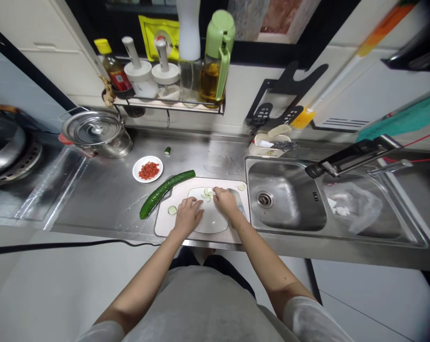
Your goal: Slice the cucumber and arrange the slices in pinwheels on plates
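Note:
A white plate (215, 221) lies on a pale cutting board (162, 223), and several thin cucumber slices (207, 194) form a small cluster near its far side. My right hand (226, 202) reaches over the plate, its fingertips pinched at the edge of a slice in that cluster. Over the plate's left side rests my left hand (189, 216), thumb and fingers apart, holding nothing. One loose cucumber round (172, 210) sits on the board by my left hand. A long whole cucumber (167, 190) lies across the board's far left corner. A flat grey blade-like object (235, 194) is partly hidden behind my right hand.
Left of the board are a small plate of chopped red pieces (148, 169) and a lidded steel pot (110, 137). A cucumber end (167, 150) lies on the counter. The sink (286, 199) adjoins the board's right side. Bottles stand on a wall rack (172, 99).

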The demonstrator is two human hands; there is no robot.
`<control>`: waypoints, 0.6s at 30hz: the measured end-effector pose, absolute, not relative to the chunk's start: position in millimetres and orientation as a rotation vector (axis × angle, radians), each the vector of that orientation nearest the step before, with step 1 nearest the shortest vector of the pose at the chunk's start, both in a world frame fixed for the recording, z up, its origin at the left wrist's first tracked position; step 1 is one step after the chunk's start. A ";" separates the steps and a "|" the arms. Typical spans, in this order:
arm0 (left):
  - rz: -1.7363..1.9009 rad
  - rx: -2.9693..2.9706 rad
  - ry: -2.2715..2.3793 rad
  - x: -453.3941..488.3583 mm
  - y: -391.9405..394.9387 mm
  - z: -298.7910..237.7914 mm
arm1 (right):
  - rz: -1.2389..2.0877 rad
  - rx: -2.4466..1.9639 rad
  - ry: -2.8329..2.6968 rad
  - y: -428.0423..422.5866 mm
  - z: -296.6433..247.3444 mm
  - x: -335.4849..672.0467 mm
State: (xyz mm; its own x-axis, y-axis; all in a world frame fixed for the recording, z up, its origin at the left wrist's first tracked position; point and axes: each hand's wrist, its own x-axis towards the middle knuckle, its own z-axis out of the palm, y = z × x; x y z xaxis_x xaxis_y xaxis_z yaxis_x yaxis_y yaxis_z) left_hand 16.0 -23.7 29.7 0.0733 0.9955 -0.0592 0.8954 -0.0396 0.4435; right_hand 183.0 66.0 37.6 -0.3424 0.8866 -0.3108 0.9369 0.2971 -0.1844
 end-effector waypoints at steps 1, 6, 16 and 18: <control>0.353 2.013 1.868 21.6 -19.2 30.4 | -0.515 1.711 2.406 66.2 37.1 183.0; 0.326 2.043 1.875 32.7 -8.6 34.4 | -0.619 1.776 2.419 67.5 36.6 185.5; 0.477 1.665 2.259 -45.4 -51.8 25.8 | -0.901 2.395 2.532 23.1 37.3 241.0; 0.493 1.634 2.277 -62.1 -60.1 19.4 | -0.928 2.473 2.535 7.8 36.6 251.7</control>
State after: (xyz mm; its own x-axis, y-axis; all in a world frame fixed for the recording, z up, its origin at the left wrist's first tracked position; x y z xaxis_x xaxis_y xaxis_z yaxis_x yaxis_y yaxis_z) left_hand -62.1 -60.1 19.4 -0.3115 0.9495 -0.0383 0.8486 0.2961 0.4384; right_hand 251.7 7.8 36.6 -0.0156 0.9996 0.0242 0.7477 0.0277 -0.6635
